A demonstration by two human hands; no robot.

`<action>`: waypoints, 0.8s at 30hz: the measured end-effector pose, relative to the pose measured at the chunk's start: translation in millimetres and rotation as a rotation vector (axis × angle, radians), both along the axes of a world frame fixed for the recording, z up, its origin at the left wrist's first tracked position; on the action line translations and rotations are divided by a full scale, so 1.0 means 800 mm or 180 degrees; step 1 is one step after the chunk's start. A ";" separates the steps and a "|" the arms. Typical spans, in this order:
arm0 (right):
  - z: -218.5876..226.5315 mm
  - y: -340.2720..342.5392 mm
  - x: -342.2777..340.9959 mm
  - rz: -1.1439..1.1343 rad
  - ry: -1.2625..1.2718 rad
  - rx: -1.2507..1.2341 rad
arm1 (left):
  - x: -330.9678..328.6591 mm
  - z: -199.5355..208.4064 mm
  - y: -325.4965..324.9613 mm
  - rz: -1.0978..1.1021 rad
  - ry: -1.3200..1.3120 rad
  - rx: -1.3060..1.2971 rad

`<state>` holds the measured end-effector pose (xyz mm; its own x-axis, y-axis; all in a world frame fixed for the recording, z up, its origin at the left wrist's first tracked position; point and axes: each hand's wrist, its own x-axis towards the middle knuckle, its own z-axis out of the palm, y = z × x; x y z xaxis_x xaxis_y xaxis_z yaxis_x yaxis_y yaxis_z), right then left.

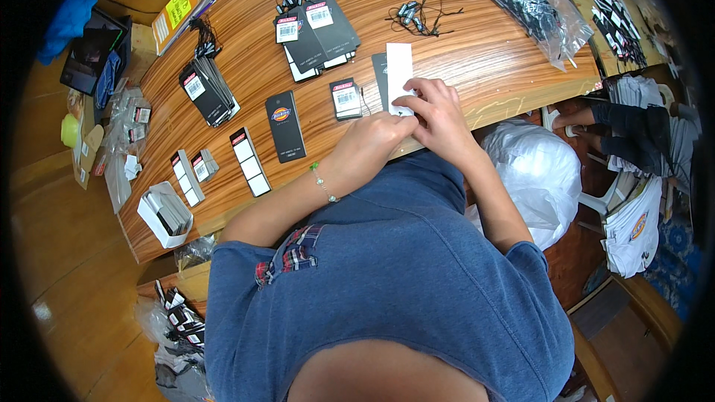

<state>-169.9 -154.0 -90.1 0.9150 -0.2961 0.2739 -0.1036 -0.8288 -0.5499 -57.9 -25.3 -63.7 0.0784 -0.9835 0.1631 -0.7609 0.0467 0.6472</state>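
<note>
AXIS: white card (399, 67) is pointing away from me near the tabletop (477, 52) edge, long axis fore-and-aft | GRIP: my right hand (438, 109) is pinching its near end; my left hand (378, 139) is adjoining, closure I cannot tell | AROUND: dark card (380, 80) is showing at its left, cord bundle (409, 12) is lying beyond; both hands are obscuring the near end

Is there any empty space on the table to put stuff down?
Yes! The table has bare wood between the black cords and the plastic bag, and in front of that bag, beyond the right hand. It's crowded at front left, with the white box and label strips, and around the white card.
</note>
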 end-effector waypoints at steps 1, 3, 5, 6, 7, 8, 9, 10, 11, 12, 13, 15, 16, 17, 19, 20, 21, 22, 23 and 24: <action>0.000 0.000 0.000 0.0000 0.0014 -0.0012 | 0.000 -0.001 0.001 0.0008 -0.0009 -0.0011; -0.001 0.000 0.000 -0.0004 0.0042 -0.0031 | 0.000 -0.002 0.001 0.0038 0.0024 -0.0020; 0.001 -0.002 0.000 0.0024 0.0087 -0.0005 | 0.001 -0.004 0.002 0.0061 0.0048 0.0010; 0.002 -0.003 -0.001 0.0039 0.0111 0.0007 | 0.002 -0.006 0.001 0.0068 0.0055 0.0043; 0.004 -0.003 -0.002 0.0068 0.0029 0.0273 | 0.003 -0.007 0.001 0.0077 0.0062 0.0077; 0.008 -0.006 -0.003 0.0098 -0.0063 0.0518 | 0.006 -0.001 -0.001 0.0236 0.0410 0.0114; 0.012 -0.009 -0.003 0.0129 -0.0154 0.0762 | 0.009 0.008 -0.001 0.0394 0.0758 0.0149; 0.020 -0.012 -0.005 0.0215 -0.0176 0.0993 | 0.014 0.018 -0.002 0.0550 0.1107 0.0183; 0.031 -0.013 -0.006 0.0308 -0.0198 0.1228 | 0.020 0.028 -0.004 0.0527 0.1015 0.0114; 0.037 -0.015 -0.007 0.0385 -0.0208 0.1459 | 0.027 0.038 -0.008 0.0490 0.0936 0.0044; 0.037 -0.015 -0.005 0.0471 -0.0245 0.1865 | 0.034 0.049 -0.013 0.0454 0.0856 -0.0027; 0.038 -0.017 0.008 0.0678 -0.0324 0.2639 | 0.042 0.065 -0.024 0.0514 0.0659 -0.0361; 0.045 -0.018 0.010 0.0413 -0.0176 0.2961 | 0.042 0.068 -0.030 0.0641 0.0473 -0.0822; 0.049 -0.019 0.015 0.0293 -0.0397 0.3472 | 0.044 0.072 -0.036 0.0764 0.0281 -0.1292; 0.056 -0.020 0.025 0.0052 -0.0850 0.4491 | 0.040 0.078 -0.031 0.0863 0.0614 -0.1253; 0.067 -0.018 0.031 0.0048 -0.1100 0.4563 | 0.035 0.067 -0.026 0.0875 0.0877 -0.1180; 0.076 -0.013 0.038 -0.0008 -0.1244 0.4471 | 0.028 0.057 -0.021 0.0898 0.1135 -0.1097; 0.083 -0.008 0.044 -0.0065 -0.1389 0.4380 | 0.021 0.051 -0.021 0.0870 0.1072 -0.1014; 0.087 -0.004 0.048 -0.0126 -0.1527 0.4296 | 0.019 0.044 -0.023 0.0876 0.1375 -0.1044; 0.090 -0.004 0.049 -0.0085 -0.1342 0.4342 | 0.017 0.037 -0.024 0.0877 0.1678 -0.1075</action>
<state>-130.9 -157.5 -18.3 0.8283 -0.5602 0.0111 0.2584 0.3643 -0.8947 -44.1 -44.8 -34.1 0.4718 -0.8181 0.3288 -0.3611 0.1609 0.9185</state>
